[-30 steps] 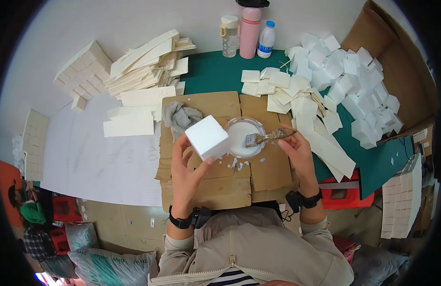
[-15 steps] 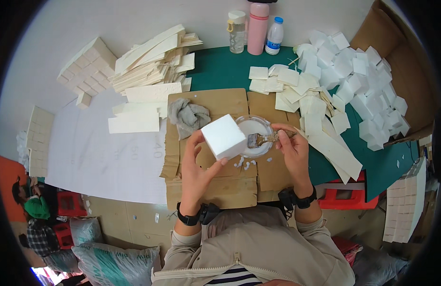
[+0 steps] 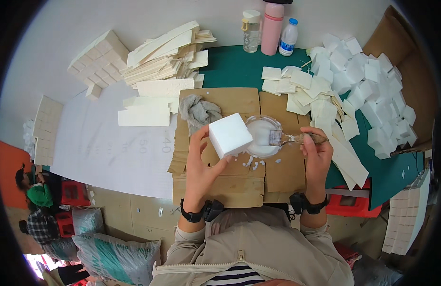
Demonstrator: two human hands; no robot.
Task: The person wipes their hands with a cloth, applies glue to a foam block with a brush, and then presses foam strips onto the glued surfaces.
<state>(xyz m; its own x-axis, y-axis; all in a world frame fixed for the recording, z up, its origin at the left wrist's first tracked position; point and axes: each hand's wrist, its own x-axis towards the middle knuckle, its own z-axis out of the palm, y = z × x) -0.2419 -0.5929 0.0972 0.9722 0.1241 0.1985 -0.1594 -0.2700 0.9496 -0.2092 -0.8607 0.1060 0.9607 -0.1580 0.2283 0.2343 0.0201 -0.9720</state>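
Observation:
My left hand (image 3: 201,164) grips a white foam block (image 3: 231,136) between thumb and fingers, held up above the cardboard. In my right hand (image 3: 318,155) is a paintbrush (image 3: 297,138), pinched by its stained handle. Its bristles point left, over a round clear dish (image 3: 264,155) of white liquid. I cannot tell whether the bristle tips touch the liquid. White drips (image 3: 253,163) lie on the cardboard sheet (image 3: 215,183) below the dish. A crumpled grey rag (image 3: 200,113) rests at the cardboard's far left.
White foam blocks (image 3: 368,90) heap up at the right, beside a cardboard box (image 3: 397,38). Cream sheet pieces (image 3: 320,95) lie nearer the middle, with strips (image 3: 165,52) stacked at the far left. Bottles (image 3: 273,31) stand against the wall. Two people (image 3: 39,195) are at lower left.
The brush has moved right, away from the foam block, and its bristles are now over the dish. My left hand still holds the block. The whole view has shifted slightly.

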